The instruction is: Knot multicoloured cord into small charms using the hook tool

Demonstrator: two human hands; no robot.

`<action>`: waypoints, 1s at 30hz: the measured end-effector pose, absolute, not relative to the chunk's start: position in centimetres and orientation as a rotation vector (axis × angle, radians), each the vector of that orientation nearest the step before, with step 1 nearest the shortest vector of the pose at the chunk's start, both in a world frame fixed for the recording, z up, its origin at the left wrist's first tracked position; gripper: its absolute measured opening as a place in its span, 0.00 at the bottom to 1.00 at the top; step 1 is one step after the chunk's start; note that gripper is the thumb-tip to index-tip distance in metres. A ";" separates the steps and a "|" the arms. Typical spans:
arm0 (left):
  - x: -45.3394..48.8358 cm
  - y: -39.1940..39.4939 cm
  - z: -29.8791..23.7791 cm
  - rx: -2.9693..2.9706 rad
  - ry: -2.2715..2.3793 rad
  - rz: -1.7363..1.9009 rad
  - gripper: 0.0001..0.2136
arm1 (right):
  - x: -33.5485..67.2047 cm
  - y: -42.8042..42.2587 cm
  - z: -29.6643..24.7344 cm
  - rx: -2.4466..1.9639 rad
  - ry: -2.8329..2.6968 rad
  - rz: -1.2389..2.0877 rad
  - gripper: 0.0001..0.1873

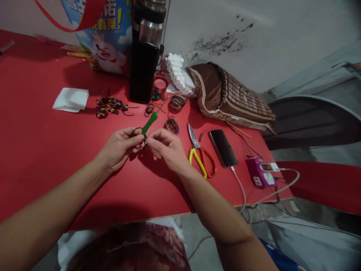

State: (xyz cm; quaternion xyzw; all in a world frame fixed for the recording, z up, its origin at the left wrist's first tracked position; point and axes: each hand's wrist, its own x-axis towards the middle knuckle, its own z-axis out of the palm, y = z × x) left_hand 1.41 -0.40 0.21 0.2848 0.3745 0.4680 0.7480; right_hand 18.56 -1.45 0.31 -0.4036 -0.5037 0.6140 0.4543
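My left hand (124, 145) is closed, its thumb and forefinger pinching a small knotted piece of dark multicoloured yarn (145, 140). From the right, the fingertips of my right hand (166, 146) press together on the same yarn; the exact grip is hidden. A green-handled crochet hook (150, 122) with a thin metal shaft slants away, its handle end at my left fingertips. Whether that hand holds it I cannot tell. Beyond my hands lie a loose yarn bundle (172, 125), a wound yarn ball (178, 101) and several knotted yarn pieces (109, 105).
Scissors (199, 150) with yellow and orange handles lie right of my right hand, beside a phone (223, 148) on a white cable. A purple box (261, 173) sits near the right edge. Behind stand an upright black phone (143, 71), a printed bag (104, 41) and a brown cushion (228, 90).
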 end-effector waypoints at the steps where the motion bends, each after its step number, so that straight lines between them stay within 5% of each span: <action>1: 1.4 -0.4 0.2 0.614 0.813 1.016 0.16 | 18.6 -1.4 0.3 -1.008 -1.247 1.503 0.22; 30: 1.5 -1.0 -0.2 0.406 0.762 0.986 0.14 | 18.5 -1.9 0.5 -0.960 -1.276 1.331 0.16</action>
